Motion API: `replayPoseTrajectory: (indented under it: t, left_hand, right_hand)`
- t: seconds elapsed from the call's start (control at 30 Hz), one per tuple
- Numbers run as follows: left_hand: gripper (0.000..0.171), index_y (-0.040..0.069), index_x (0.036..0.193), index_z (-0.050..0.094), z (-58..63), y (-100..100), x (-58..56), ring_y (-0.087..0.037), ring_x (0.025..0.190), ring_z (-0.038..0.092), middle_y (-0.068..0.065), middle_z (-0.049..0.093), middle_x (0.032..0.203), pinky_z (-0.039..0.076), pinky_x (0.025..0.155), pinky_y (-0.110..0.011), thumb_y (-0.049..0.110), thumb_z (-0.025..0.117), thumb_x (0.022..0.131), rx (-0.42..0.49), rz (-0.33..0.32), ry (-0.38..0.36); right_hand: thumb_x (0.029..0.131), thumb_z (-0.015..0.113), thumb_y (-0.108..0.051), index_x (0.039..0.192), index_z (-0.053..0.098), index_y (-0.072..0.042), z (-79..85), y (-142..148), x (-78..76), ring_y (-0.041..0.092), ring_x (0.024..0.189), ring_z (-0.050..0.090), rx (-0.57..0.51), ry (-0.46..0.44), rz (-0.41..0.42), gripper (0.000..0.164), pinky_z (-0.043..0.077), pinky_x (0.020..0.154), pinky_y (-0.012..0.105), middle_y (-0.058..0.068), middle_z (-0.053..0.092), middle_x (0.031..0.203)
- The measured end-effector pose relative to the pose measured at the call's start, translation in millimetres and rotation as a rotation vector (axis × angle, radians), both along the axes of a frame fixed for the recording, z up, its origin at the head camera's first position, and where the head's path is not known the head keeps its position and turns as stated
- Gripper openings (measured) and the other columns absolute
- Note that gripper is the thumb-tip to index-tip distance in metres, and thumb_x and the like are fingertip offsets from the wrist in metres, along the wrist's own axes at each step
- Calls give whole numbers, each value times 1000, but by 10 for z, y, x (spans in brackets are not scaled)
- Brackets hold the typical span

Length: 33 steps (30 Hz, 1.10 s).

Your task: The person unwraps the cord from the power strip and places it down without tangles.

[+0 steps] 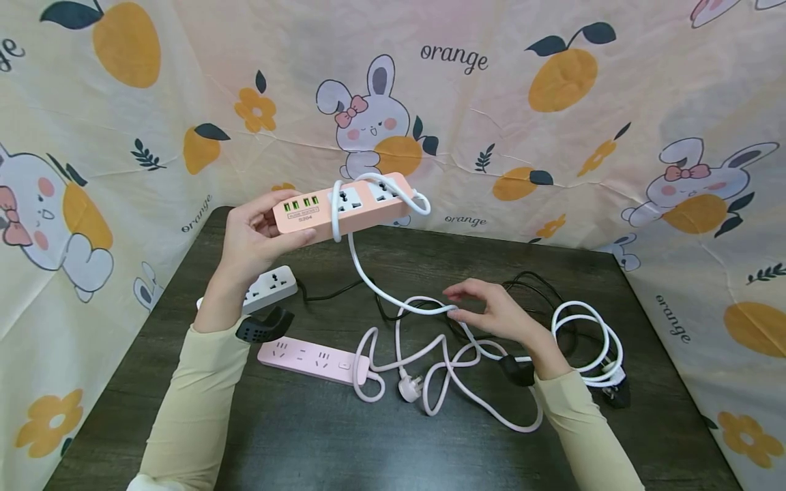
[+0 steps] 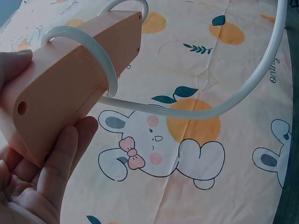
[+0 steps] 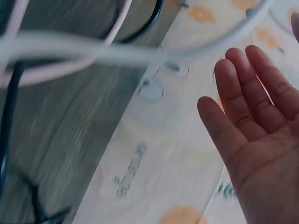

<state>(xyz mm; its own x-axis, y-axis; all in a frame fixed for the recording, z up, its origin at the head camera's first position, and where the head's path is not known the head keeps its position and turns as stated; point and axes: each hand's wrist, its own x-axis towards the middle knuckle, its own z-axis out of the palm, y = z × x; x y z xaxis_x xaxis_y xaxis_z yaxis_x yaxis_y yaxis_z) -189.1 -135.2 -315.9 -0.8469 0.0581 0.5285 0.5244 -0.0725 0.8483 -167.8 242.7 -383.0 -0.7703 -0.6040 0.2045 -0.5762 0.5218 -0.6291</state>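
My left hand (image 1: 248, 239) grips one end of a peach-coloured power strip (image 1: 368, 217), raised above the table. In the left wrist view the strip's plain underside (image 2: 56, 93) shows, with fingers beneath it and the thumb on top. Its white cord (image 1: 387, 294) loops around the strip's body, then hangs in a curve toward the right. Beside that cord is my right hand (image 1: 491, 310), its fingertips close to it in the head view. The right wrist view shows this palm (image 3: 261, 149) with fingers extended and nothing in them; the cord (image 3: 187, 52) passes by the fingertips.
A pink power strip (image 1: 307, 358) lies on the dark table (image 1: 319, 443), its tangled pink cord (image 1: 485, 404) and plug (image 1: 410, 387) to its right. Partly behind the left forearm sits a white power strip (image 1: 270, 288). Black cable (image 1: 546, 283) and coiled white cord (image 1: 617, 348) lie at right.
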Motion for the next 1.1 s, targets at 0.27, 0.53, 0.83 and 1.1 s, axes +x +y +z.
replayPoseTrajectory:
  t: [0.27, 0.53, 0.83, 1.1]
  left_hand:
    - [47, -18, 110, 57, -1, 2, -15, -10, 76, 63, -5, 63, 93, 53, 66, -19, -21, 68, 65, 4, -10, 11]
    - [47, -17, 112, 57, -3, 2, -15, -11, 77, 63, -6, 62, 95, 53, 65, -19, -20, 69, 66, -12, -18, -4]
    - [47, -17, 110, 57, -23, -18, -20, -10, 72, 63, -5, 63, 94, 53, 61, -19, -22, 68, 64, -36, -63, 2]
    - [48, -18, 108, 57, -77, -43, -35, -9, 70, 64, 0, 65, 94, 52, 60, -19, -23, 70, 62, -108, -137, 17]
  right_hand:
    - [85, 67, -5, 107, 65, 0, 54, -420, -4, 13, 84, 60, -32, -96, 117, 22, 50, 73, 35, 7, 66, 95]
    - [90, 61, -4, 93, 68, -2, 15, -601, 1, 6, 64, 49, -89, -181, 132, 8, 42, 57, 23, -2, 62, 77]
    - [89, 63, -6, 90, 68, -1, 142, -613, -52, 12, 62, 52, -183, -19, -258, 7, 43, 56, 23, 9, 64, 76]
    - [90, 58, 1, 92, 62, 12, 338, -482, -97, 8, 69, 55, -628, 84, -444, 11, 45, 62, 19, 6, 61, 77]
